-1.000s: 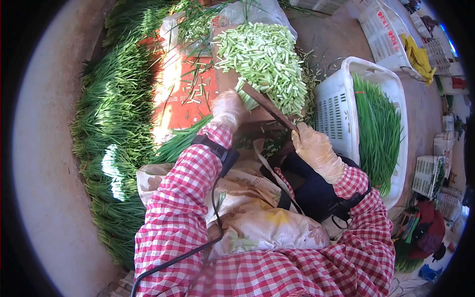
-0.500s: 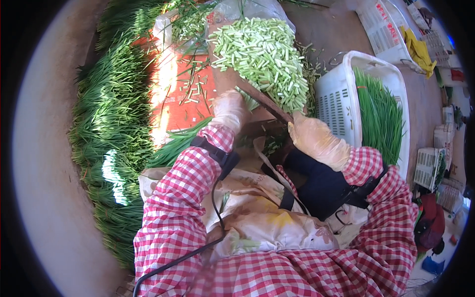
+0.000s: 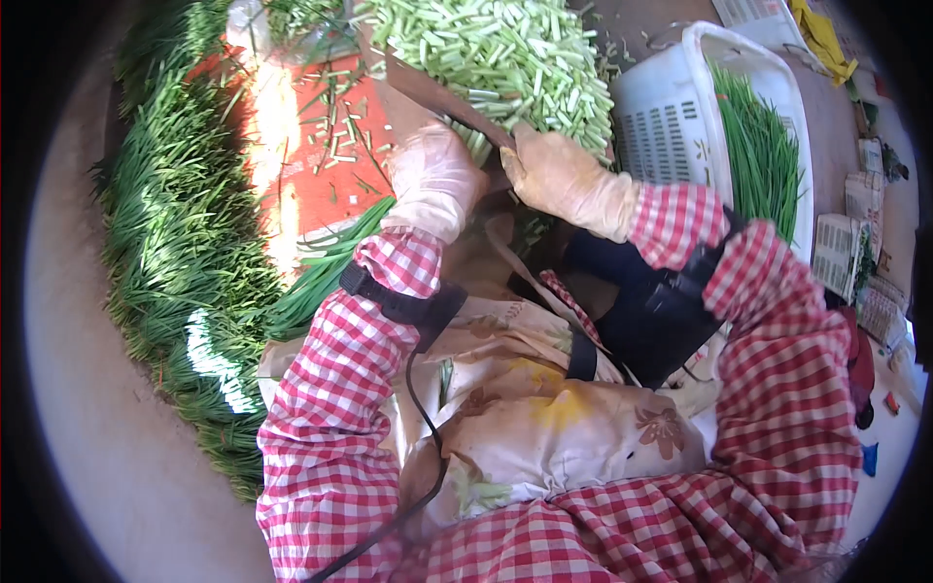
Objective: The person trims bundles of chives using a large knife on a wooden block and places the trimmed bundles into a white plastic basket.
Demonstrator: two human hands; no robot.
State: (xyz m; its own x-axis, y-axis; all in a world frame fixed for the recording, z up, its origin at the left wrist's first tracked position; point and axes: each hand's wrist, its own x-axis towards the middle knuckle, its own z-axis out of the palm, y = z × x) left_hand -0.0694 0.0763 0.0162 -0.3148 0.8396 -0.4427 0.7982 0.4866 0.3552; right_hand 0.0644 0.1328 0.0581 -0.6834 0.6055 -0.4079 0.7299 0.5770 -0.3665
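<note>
My gloved left hand [image 3: 434,175] is closed around a bunch of long green chive-like stalks [image 3: 335,257]; the leafy ends trail out to its left. Cut pale ends show just beyond its fingers, close to a knife blade [image 3: 437,102]. The dark, broad blade lies slantwise across the far side of that hand. My right hand [image 3: 569,185], also gloved, grips the knife at its near right end, the handle hidden in the fist. Beyond the blade a heap of chopped pale green stem pieces [image 3: 496,58] spreads out.
A red sheet [image 3: 360,117] with scattered cuttings lies left of the knife. Along the far left runs a thick bank of green stalks [image 3: 185,223]. A white slotted basket [image 3: 671,136] at the right holds more stalks [image 3: 758,146]. A stained cloth [image 3: 573,418] covers my lap.
The whole view has shifted, so the scene sits higher and farther left. The knife has moved forward and left, its blade now reaching farther across beyond my left hand. Both grips persist.
</note>
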